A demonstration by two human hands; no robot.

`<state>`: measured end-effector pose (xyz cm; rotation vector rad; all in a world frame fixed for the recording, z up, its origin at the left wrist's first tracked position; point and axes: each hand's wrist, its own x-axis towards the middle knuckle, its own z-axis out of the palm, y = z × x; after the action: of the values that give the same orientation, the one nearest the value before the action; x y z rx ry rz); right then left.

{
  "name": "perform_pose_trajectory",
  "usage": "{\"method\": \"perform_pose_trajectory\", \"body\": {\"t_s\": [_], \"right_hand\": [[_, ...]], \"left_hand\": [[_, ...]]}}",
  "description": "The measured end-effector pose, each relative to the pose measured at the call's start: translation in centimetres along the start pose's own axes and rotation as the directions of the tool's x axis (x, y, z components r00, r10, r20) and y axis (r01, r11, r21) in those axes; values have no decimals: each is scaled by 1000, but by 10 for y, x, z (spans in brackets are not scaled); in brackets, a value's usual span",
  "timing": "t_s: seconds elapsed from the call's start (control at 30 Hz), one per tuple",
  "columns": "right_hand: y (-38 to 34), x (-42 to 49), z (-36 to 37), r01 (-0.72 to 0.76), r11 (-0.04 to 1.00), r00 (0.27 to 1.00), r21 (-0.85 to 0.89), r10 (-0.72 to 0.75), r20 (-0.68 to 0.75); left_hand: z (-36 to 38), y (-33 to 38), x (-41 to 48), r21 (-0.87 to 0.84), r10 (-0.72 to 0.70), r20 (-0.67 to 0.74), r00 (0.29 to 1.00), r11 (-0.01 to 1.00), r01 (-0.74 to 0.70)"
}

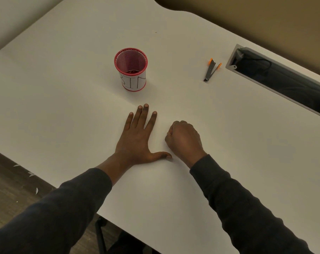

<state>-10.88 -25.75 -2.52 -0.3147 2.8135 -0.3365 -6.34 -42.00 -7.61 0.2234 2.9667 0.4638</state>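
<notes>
My left hand [137, 138] lies flat on the white table [63, 116], palm down, fingers straight and the thumb stretched to the right. Just right of it my right hand [184, 139] rests on the table as a fist, fingers curled under; whether anything is inside the fist is hidden. A red mesh cup [131, 69] with a white paper label stands upright beyond the left hand's fingertips, apart from them. A black stapler with orange ends [211, 69] lies at the far right, well away from both hands.
A grey-framed cable slot [250, 74] with dark cables opens in the table at the far right. The table's near edge runs diagonally at lower left, with dark floor and a few white paper scraps [31, 174] below. A chair base shows under the table.
</notes>
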Motion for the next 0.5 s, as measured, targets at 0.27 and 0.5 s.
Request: {"method": "perform_pose_trajectory", "body": {"t_s": [0.27, 0.5], "right_hand": [[45, 0, -26, -272, 530, 962, 803, 144, 231], [58, -3, -23, -336, 185, 941, 924, 96, 323]], "left_hand": [[-2, 1, 0, 15, -4, 4, 1000, 1000, 4], [-3, 1, 0, 12, -9, 16, 1000, 1000, 9]]}}
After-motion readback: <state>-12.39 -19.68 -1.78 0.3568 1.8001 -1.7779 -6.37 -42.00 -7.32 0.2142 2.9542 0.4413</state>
